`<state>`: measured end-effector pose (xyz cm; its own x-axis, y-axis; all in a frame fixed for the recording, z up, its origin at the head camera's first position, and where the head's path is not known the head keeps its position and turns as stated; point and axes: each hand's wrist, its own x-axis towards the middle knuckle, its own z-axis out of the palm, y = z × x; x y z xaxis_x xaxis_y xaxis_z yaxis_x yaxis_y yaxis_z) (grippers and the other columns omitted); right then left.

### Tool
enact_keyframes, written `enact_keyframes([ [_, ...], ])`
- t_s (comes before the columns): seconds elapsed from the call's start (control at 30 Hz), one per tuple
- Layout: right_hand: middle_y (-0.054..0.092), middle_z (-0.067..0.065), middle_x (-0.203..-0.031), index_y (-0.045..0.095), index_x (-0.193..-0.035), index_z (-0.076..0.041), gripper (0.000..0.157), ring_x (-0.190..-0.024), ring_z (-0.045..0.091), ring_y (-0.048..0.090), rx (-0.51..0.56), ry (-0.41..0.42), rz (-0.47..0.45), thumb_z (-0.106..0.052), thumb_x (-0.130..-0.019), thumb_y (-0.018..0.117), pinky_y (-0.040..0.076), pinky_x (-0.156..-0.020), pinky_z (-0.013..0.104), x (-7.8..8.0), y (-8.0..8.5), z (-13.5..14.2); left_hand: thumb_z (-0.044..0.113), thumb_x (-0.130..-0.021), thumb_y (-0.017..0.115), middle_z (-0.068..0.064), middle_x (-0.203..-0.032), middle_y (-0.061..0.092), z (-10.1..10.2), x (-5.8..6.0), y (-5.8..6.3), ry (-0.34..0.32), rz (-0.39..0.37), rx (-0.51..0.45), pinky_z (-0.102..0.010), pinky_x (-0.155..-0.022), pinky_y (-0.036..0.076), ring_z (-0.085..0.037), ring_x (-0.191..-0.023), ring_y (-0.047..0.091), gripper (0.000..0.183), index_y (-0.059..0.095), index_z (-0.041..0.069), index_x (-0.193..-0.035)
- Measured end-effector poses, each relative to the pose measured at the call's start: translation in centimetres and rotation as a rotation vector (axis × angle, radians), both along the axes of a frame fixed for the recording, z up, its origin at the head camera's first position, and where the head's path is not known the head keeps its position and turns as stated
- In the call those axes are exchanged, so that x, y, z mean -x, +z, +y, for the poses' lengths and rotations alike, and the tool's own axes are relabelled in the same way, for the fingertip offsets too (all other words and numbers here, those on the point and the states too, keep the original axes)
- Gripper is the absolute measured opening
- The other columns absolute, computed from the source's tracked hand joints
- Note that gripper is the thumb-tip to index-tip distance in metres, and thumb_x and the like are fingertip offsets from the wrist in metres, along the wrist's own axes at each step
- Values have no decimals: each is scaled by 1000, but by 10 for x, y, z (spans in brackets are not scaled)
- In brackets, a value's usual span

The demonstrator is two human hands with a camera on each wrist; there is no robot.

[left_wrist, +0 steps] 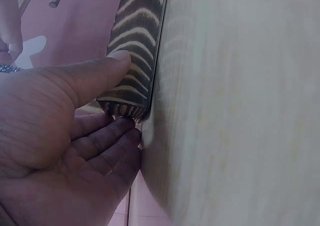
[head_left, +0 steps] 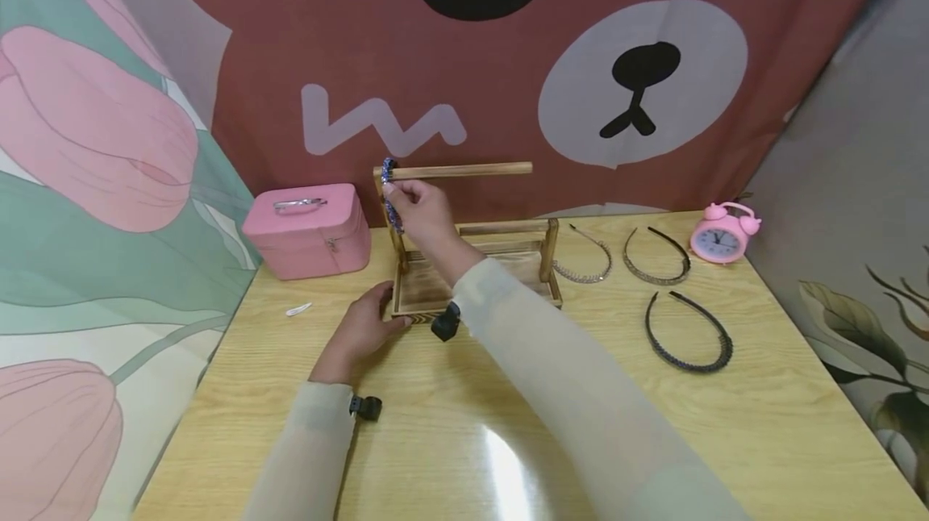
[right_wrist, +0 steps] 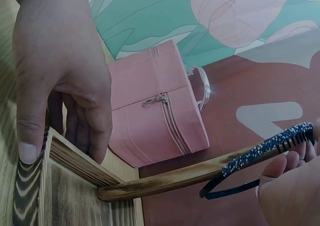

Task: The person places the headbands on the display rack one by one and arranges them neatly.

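A wooden stand [head_left: 549, 253] with a tray base and a raised rod [head_left: 472, 171] is on the table. My right hand [head_left: 427, 218] pinches a dark blue headband [right_wrist: 262, 148] covered in sparkly beads, with small comb teeth inside. The headband is at the rod's left end, beside the upright post. My left hand [head_left: 360, 334] holds the front left corner of the base, its thumb [left_wrist: 102, 75] on the striped front face and its fingers around the side. Part of the headband is hidden behind the right hand.
Three more headbands lie right of the stand, the nearest a dark braided-looking headband [head_left: 689, 364]. A pink alarm clock [head_left: 720, 235] stands behind them. At the left are a pink case [head_left: 308, 235] and a small white hair clip [head_left: 298, 310].
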<state>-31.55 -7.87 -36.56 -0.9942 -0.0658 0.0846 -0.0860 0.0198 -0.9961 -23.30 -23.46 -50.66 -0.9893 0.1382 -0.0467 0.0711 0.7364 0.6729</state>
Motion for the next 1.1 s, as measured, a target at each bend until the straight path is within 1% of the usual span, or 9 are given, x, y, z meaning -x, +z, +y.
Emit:
enact_keyframes([
  [0.13, 76, 4, -101, 81, -119, -7, 30, -87, 10, 65, 0, -7, 2, -34, -108, 72, 58, -75, 26, -1, -1, 4, 30, -101, 81, -26, -162, 54, 0, 1, 0, -5, -4, 11, -59, -130, 39, -44, -153, 49, 85, 37, 0, -167],
  [0.33, 76, 6, -119, 80, -120, -14, 36, -99, 14, 64, -52, 11, -18, -46, -109, 67, 55, -83, 32, -4, -3, 21, 33, -101, 81, -25, -165, 52, -2, 1, 0, -3, -27, 2, -59, -130, 37, -43, -155, 47, 86, 36, 2, -168],
  [0.5, 76, 6, -116, 79, -116, -16, 33, -99, 20, 63, -90, 79, 66, -46, -109, 66, 53, -83, 34, -14, -11, 57, 31, -101, 82, -24, -165, 51, -2, 0, -1, 0, -29, -18, -59, -131, 36, -43, -156, 45, 85, 38, 3, -168],
  [0.6, 76, 6, -112, 78, -122, -14, 30, -100, 24, 65, -161, 127, 155, -40, -109, 69, 55, -83, 33, -26, -20, 94, 31, -101, 82, -23, -165, 52, -1, 1, -2, -1, -16, -20, -59, -132, 35, -43, -156, 45, 84, 39, 3, -167],
  [0.67, 75, 6, -111, 75, -128, -12, 31, -102, 26, 67, -220, 158, 208, -36, -108, 71, 56, -84, 32, -36, -30, 126, 31, -101, 82, -23, -164, 53, 1, 1, -3, -3, -10, -19, -59, -132, 35, -43, -156, 45, 83, 40, 3, -167],
  [0.8, 73, 6, -108, 72, -133, -10, 32, -97, 22, 66, -368, 172, 276, -25, -105, 76, 58, -82, 32, -59, -51, 198, 30, -101, 81, -23, -163, 54, 4, 2, -3, -7, -14, -21, -58, -132, 35, -42, -156, 45, 82, 39, 2, -167],
  [0.87, 74, 6, -109, 74, -130, -11, 30, -98, 21, 67, -465, 167, 299, -22, -103, 80, 58, -84, 33, -69, -62, 236, 31, -102, 80, -22, -164, 53, 6, 1, -1, -13, -22, -21, -59, -132, 34, -43, -157, 44, 82, 39, 3, -167],
  [0.97, 78, 4, -113, 78, -121, -15, 25, -104, 23, 68, -658, 149, 327, -21, -98, 85, 58, -90, 39, -81, -73, 288, 32, -102, 80, -22, -165, 52, 5, 0, 1, -9, -28, -21, -60, -132, 33, -44, -158, 43, 82, 38, 4, -168],
  [1.1, 79, 1, -114, 81, -112, -18, 23, -107, 26, 70, -865, 120, 335, -24, -92, 91, 58, -90, 46, -92, -76, 349, 32, -103, 79, -23, -166, 50, 3, -2, 3, 0, -26, -18, -62, -132, 32, -45, -158, 42, 83, 37, 4, -168],
])
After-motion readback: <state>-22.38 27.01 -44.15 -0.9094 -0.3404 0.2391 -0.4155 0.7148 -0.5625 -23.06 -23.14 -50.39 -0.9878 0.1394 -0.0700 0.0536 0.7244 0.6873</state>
